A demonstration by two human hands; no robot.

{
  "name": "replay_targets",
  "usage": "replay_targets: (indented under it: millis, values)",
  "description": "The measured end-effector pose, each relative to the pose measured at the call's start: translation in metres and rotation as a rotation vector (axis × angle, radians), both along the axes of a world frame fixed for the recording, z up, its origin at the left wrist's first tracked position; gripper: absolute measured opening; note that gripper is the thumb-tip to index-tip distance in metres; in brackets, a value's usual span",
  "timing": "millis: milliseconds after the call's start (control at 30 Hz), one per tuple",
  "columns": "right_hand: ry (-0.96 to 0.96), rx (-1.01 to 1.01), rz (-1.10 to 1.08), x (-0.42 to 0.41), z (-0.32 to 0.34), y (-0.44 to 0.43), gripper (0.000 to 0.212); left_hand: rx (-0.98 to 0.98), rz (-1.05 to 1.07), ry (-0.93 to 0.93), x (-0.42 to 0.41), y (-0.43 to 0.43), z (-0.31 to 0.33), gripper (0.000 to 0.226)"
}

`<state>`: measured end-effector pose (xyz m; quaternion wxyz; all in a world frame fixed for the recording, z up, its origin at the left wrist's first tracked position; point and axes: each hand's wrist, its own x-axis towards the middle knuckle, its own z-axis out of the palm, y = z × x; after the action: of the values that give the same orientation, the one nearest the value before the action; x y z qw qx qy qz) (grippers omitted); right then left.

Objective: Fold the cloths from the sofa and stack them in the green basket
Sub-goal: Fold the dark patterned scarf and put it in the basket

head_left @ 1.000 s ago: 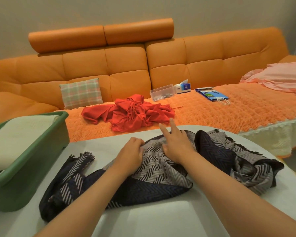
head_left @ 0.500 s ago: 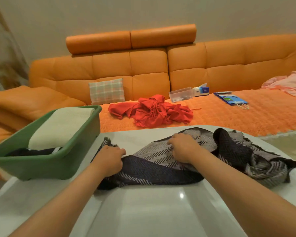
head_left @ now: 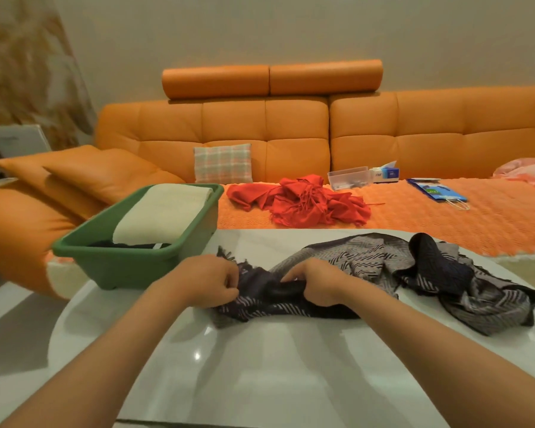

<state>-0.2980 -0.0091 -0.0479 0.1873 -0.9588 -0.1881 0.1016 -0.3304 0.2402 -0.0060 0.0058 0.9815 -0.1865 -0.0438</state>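
Hands gripping patterned scarf on table, green basket left

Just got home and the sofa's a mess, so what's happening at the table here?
A person is folding laundry. Their left hand and right hand both grip one end of a dark patterned scarf lying bunched on the white table; it is not yet folded. The green basket beside it already holds a folded cream cloth over something dark. A crumpled red cloth lies on the sofa.
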Motion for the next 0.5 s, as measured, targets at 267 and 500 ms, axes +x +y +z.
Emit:
replay_targets:
  millis: [267,500]
  values:
    - [0.248,0.101,0.200,-0.024,0.009,0.015,0.058,-0.084,-0.332,-0.075,-0.006,-0.020,-0.021,0.071]
    - [0.308,0.125,0.158,-0.024,0.001,0.001,0.055,0.098,-0.351,-0.130,0.002,-0.017,-0.020,0.024]
